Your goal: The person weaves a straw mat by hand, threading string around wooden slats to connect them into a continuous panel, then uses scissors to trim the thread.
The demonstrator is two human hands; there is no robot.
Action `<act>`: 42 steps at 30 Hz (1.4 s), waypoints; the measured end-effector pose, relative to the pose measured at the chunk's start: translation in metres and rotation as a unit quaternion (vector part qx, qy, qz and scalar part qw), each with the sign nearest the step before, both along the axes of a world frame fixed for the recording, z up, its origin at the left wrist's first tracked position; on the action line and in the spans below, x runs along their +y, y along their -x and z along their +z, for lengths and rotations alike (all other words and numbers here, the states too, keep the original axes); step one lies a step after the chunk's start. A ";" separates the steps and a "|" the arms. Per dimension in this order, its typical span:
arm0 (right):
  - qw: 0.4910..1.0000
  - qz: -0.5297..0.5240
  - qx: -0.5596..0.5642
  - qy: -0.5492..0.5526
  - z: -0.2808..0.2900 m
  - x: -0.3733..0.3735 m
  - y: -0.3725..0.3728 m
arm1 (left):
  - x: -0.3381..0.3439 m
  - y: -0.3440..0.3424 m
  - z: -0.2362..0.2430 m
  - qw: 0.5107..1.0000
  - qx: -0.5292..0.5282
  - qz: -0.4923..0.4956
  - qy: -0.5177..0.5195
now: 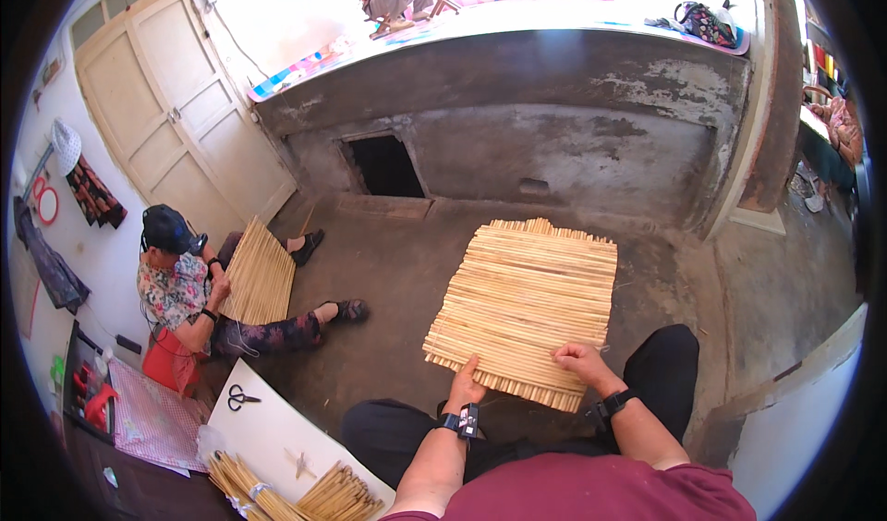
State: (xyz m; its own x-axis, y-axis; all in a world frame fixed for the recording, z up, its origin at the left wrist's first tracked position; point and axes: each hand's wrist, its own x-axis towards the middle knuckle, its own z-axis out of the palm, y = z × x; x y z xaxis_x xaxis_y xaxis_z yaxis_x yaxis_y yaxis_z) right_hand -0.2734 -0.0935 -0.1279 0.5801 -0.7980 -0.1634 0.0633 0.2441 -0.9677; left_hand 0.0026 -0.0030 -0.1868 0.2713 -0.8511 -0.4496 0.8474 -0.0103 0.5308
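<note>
A mat of straw-coloured stalks [527, 299], laid side by side, slopes away from my knees. My left hand [465, 388] grips its near edge, with the thumb on top and the other fingers hidden beneath. Over the mat's near right part, my right hand [582, 362] is closed in a pinch. Whatever lies between those fingertips is too small to make out. A short bit of pale thread seems to show by the mat's right edge, close to that hand.
To my left a seated person [176, 281] holds a smaller stalk mat [259, 276]. Black scissors [242, 397] and bundles of stalks [337, 495] lie on a white table [277, 401] beside me. Ahead stands a low grey wall [554, 142] with a dark opening [386, 165].
</note>
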 end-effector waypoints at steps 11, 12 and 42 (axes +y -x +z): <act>0.879 -0.300 0.006 0.370 0.147 -0.010 -0.012 | 0.007 0.018 0.001 0.996 0.055 -0.067 -0.019; 0.877 -0.330 -0.021 0.350 0.174 -0.004 -0.007 | 0.004 0.016 -0.001 0.997 0.044 -0.042 -0.049; 0.836 -0.124 0.215 0.489 0.177 -0.089 -0.091 | -0.011 -0.012 0.014 0.979 -0.049 0.181 -0.081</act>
